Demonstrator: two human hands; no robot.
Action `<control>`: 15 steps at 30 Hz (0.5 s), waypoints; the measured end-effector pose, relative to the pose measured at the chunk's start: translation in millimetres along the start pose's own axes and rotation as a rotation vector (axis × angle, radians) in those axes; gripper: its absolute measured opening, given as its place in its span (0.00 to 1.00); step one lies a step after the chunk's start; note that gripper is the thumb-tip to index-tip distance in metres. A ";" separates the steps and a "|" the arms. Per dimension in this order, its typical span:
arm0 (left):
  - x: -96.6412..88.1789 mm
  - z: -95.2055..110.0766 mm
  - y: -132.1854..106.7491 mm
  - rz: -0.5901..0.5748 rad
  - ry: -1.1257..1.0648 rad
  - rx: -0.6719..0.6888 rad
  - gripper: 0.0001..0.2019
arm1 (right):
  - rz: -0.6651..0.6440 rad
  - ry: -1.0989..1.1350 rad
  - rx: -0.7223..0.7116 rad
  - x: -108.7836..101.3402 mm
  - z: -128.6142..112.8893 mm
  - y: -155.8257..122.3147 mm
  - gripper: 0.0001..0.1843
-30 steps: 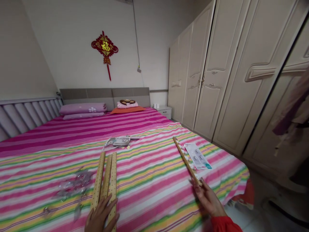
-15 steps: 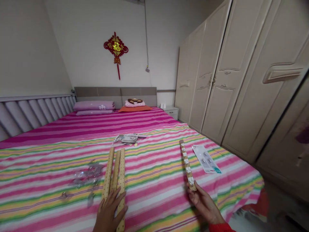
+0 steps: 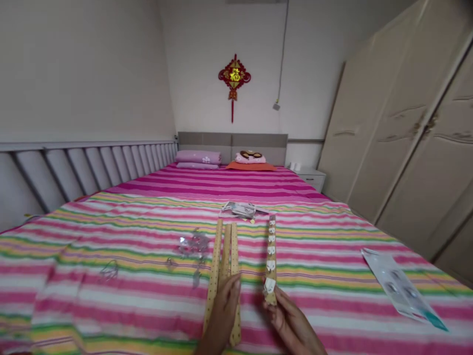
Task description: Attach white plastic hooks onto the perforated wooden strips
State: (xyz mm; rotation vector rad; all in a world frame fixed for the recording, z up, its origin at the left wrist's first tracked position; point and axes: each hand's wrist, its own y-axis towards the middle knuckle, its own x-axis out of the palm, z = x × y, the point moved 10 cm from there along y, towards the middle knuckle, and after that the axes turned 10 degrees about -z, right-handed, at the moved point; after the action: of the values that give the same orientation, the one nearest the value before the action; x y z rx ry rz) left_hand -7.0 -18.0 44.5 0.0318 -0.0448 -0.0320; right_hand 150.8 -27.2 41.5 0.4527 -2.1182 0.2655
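My right hand [image 3: 291, 323] pinches the near end of a narrow wooden strip [image 3: 274, 298] between thumb and fingers. A row of several white hooks [image 3: 271, 266] runs along that strip, which points away from me. To its left, three perforated wooden strips [image 3: 235, 256] lie side by side on the bed. My left hand [image 3: 222, 308] rests over their near part, fingers stretched forward and not wrapped around them; it covers some of the wood. Small clear pieces [image 3: 195, 244] lie loosely left of the strips.
A striped sheet [image 3: 140, 305] covers the bed. At the right lies a clear blister pack [image 3: 402, 291] with hooks. Beyond the strips is a plastic packet [image 3: 240, 210]. Folded bedding [image 3: 198, 157] sits by the headboard; a railing [image 3: 92, 167] stands left and wardrobes [image 3: 399, 128] right.
The view has swung left. My right hand has brought the hook strip closer to the perforated strips. My left hand has turned somewhat onto its side, its fingers closer together.
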 end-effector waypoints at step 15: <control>-86.7 -17.8 30.0 0.263 -0.790 -0.183 0.16 | -0.093 -0.680 -0.031 75.9 53.6 131.0 0.22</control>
State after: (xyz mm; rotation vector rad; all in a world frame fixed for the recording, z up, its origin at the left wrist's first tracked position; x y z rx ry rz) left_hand -91.8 15.4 23.9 -0.1721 -0.8345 0.2170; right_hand 17.3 56.3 73.3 0.6923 -2.7436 0.0181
